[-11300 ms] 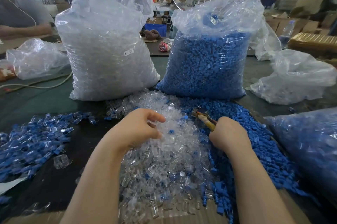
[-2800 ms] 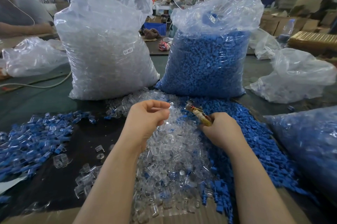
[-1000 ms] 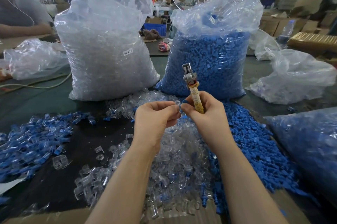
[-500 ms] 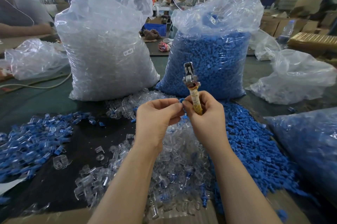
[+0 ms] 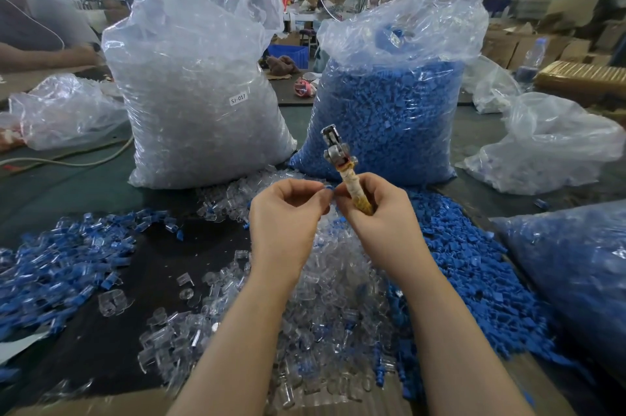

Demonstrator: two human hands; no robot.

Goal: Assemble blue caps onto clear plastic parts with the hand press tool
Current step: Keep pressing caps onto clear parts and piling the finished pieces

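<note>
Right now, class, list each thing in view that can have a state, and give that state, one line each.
left hand: fingers curled, pinching a small blue piece at the fingertips.
right hand: gripping the hand press tool, tool head up.
bag of clear parts: upright, top open.
bag of blue caps: upright, top open.
clear parts pile: loose on the table.
blue caps pile: loose on the table.

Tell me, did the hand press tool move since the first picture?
Yes. The hand press tool went from lying low over the piles to standing upright, its head now against the bag of blue caps.
</note>
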